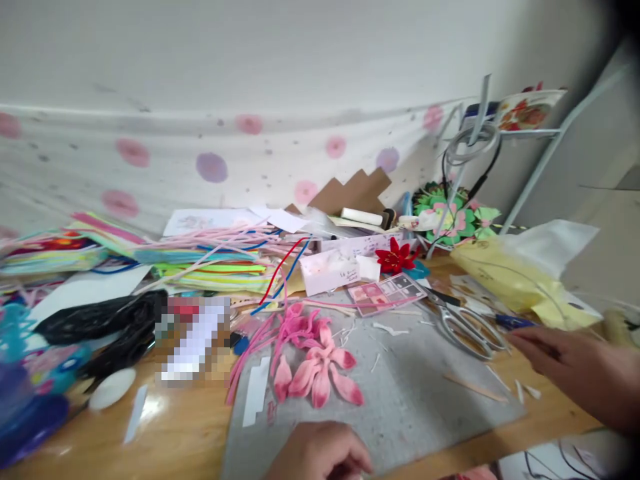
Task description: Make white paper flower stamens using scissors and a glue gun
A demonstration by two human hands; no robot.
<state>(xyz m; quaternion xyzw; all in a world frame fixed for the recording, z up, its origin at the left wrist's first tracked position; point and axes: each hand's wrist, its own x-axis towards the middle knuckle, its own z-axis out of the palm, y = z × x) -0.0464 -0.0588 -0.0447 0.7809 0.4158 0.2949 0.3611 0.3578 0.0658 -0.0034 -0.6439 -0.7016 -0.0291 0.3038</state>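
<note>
- Head view: blue handle [515, 323] lies sideways just beyond the nearer right hand's [567, 360] fingertips, beside scissors [463, 327].
- Right fingers bunched; grip unclear.
- Left hand [320, 452] curled; contents hidden.

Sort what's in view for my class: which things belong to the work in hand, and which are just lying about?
Likely in the work:
pink flower, beyond the left hand
grey mat under it
blue object by the right hand
silver scissors

Probably lying about:
red flower
black plastic
yellow bag
brown cardboard
</note>
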